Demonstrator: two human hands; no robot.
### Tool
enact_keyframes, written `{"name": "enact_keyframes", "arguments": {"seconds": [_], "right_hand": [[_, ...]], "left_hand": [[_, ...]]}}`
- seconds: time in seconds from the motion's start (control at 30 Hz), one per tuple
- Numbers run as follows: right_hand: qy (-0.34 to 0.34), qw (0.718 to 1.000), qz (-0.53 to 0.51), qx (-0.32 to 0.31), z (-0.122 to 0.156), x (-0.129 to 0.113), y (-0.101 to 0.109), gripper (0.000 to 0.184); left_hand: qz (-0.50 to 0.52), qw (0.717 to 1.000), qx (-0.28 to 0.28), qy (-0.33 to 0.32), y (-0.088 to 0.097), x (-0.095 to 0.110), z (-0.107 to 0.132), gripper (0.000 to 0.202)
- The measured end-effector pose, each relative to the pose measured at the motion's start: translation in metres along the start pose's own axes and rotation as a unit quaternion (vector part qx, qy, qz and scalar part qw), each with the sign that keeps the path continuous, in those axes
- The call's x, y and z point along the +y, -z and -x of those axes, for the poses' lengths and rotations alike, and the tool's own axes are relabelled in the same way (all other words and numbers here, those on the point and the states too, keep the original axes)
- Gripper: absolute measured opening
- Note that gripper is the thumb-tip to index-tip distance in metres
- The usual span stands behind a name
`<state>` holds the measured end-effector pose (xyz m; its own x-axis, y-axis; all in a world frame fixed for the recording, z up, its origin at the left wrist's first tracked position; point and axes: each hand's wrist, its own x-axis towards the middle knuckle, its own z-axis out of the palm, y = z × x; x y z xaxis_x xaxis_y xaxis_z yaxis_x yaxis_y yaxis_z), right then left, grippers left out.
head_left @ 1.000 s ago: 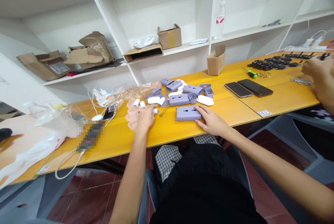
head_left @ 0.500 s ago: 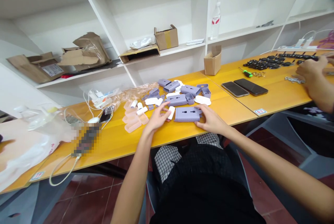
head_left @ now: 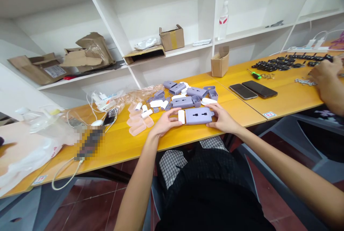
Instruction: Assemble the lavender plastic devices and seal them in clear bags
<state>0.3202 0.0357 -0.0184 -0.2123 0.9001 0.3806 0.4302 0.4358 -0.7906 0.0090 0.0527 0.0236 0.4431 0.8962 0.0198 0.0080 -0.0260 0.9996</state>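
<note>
One white block point(head_left: 181, 117), left grip point(head_left: 166, 123) pinching | purple case point(head_left: 198, 118) (alongside), right grip point(head_left: 223, 119) clasping end

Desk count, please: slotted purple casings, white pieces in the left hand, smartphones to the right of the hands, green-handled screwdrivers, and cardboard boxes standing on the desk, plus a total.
Slotted purple casings: 5
White piece in left hand: 1
Smartphones: 2
Green-handled screwdriver: 1
Cardboard box: 1
Total: 10
</note>
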Motion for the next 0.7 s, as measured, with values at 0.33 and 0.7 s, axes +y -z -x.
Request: {"name": "enact_keyframes", "arguments": {"seconds": [0.33,0.7], "right_hand": [[0.003,1.0,-0.026,-0.015,-0.0003,0.0052,0.0026,0.081],[0.004,0.997,-0.069,-0.018,0.0002,0.004,0.0036,0.079]], "left_hand": [[-0.035,0.999,-0.006,-0.015,-0.0009,-0.0061,-0.0028,0.085],[-0.06,0.998,-0.03,0.019,0.002,-0.0023,0.0,0.087]]}}
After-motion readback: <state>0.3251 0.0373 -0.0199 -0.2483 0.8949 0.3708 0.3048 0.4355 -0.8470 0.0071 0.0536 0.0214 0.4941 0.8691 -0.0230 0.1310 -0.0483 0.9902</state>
